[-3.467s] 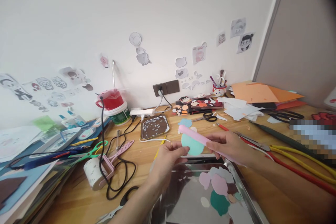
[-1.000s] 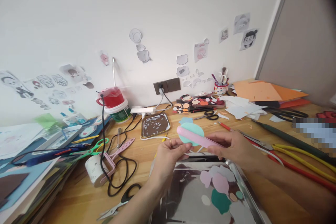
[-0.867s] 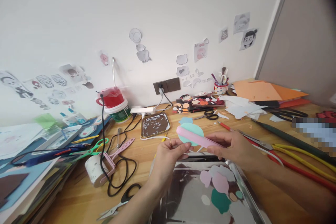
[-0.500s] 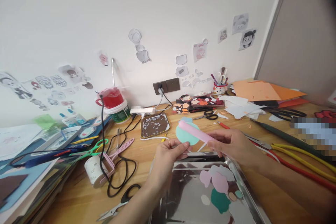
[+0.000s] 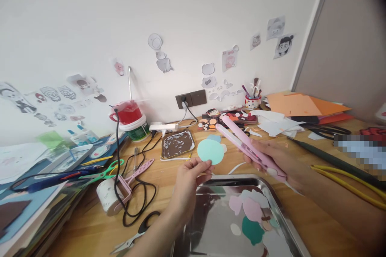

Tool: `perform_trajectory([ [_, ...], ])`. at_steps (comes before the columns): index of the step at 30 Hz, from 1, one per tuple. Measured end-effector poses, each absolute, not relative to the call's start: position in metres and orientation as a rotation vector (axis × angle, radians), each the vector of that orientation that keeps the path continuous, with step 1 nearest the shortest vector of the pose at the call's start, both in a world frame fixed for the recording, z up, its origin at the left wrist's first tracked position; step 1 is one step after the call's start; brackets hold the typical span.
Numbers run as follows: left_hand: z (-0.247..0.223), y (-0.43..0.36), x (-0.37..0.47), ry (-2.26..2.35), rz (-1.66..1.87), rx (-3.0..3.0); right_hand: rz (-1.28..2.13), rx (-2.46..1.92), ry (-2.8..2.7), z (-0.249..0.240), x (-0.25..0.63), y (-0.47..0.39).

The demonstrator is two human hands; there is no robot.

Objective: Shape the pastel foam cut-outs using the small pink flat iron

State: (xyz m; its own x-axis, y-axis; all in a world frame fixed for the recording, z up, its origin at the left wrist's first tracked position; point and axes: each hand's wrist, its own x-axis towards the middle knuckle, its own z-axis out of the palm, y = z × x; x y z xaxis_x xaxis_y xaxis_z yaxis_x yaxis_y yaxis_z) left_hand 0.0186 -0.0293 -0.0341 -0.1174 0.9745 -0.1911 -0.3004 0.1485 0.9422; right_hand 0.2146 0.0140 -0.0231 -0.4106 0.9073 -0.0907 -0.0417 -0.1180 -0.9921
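Between the thumb and fingers of my left hand [image 5: 193, 178] is the lower edge of a round mint-green cutout [image 5: 210, 150], held up above the far rim of a metal tray [image 5: 262, 180]. My right hand [image 5: 268, 156] grips a pink hair straightener [image 5: 250, 146], its two plates parted and pointing up and left, apart from the cutout. In the tray lie a pink cutout [image 5: 252, 209], a dark green cutout [image 5: 252, 229] and several white and pale pieces. A light blue piece [image 5: 214, 138] shows behind the mint cutout.
Black-handled scissors [image 5: 140, 231] lie left of the tray, near a lint roller [image 5: 109, 196] and a looped black cable [image 5: 155, 196]. A brown shallow dish [image 5: 177, 144] stands behind. Paper sheets [image 5: 292, 104] and yellow-handled pliers [image 5: 346, 184] are at right.
The straightener was closed over the mint cutout; now its plates have opened and my right hand has drawn it off to the right. The cutout has shifted slightly left in my left hand.
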Motion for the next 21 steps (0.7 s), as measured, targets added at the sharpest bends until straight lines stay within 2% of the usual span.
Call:
perform_trajectory([
  [12, -0.035, -0.030, 0.017, 1.115, 1.299, 0.823, 1.973, -0.906, -1.221, -0.018, 0.214, 0.012],
  [21, -0.040, -0.028, 0.013, 1.071, 1.305, 0.839, 2.077, -0.900, -1.245, -0.011, 0.214, 0.008],
])
